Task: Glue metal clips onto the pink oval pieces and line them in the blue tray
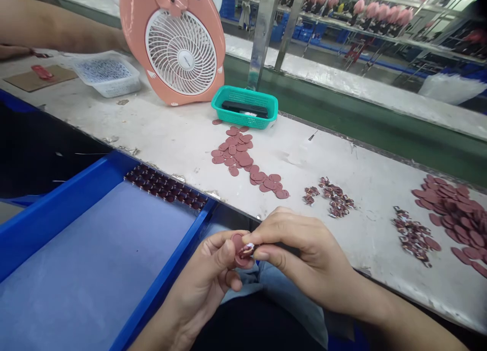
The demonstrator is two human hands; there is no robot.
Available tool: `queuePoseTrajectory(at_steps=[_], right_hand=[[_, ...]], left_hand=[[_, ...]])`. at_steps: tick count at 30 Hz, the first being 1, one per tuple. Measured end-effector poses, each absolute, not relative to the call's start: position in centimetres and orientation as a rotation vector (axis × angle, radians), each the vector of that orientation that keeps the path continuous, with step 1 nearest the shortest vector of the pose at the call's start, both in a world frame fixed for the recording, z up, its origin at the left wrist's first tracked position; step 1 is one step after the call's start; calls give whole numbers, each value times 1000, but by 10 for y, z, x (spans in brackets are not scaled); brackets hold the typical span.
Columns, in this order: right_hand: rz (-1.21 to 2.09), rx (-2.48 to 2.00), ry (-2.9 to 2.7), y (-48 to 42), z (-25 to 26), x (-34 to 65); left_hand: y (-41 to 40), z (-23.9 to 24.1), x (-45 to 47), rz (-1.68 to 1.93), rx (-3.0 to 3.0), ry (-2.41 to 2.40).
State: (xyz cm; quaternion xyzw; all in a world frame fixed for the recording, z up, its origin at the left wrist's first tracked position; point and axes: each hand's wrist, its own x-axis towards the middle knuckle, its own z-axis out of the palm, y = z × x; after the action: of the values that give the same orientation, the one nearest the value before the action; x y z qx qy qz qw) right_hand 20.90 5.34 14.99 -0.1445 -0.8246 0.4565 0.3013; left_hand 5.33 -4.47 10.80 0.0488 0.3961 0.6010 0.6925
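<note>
My left hand (213, 265) pinches a reddish-brown oval disc (238, 242) between thumb and fingers, above my lap. Against the disc, my right hand (292, 244) grips a small dark red part with white and metallic bits (248, 248); its exact kind is hard to make out. On the table ahead lies a loose spread of similar oval discs (239, 158). Right of them are a small pile of dark red parts with metallic bits (337, 199) and a second such pile (413, 234). A larger heap of discs (460, 214) sits at the far right.
A blue tray (163, 275) at my left holds rows of dark red pieces (165, 186) along its far edge. Behind the discs stand a green basket (243, 120) with black items and a pink fan (182, 51). Another person's arm (68, 29) reaches near a white container (110, 77).
</note>
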Motion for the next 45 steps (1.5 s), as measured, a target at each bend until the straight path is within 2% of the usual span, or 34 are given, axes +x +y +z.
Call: queuePoseTrajectory(at_steps=[35, 45], right_hand=[[1112, -318, -2231, 48, 130, 202], [1150, -288, -2291, 52, 140, 200]], left_hand=[[-51, 93, 52, 1320, -40, 946], [-51, 88, 45, 1308, 60, 791]])
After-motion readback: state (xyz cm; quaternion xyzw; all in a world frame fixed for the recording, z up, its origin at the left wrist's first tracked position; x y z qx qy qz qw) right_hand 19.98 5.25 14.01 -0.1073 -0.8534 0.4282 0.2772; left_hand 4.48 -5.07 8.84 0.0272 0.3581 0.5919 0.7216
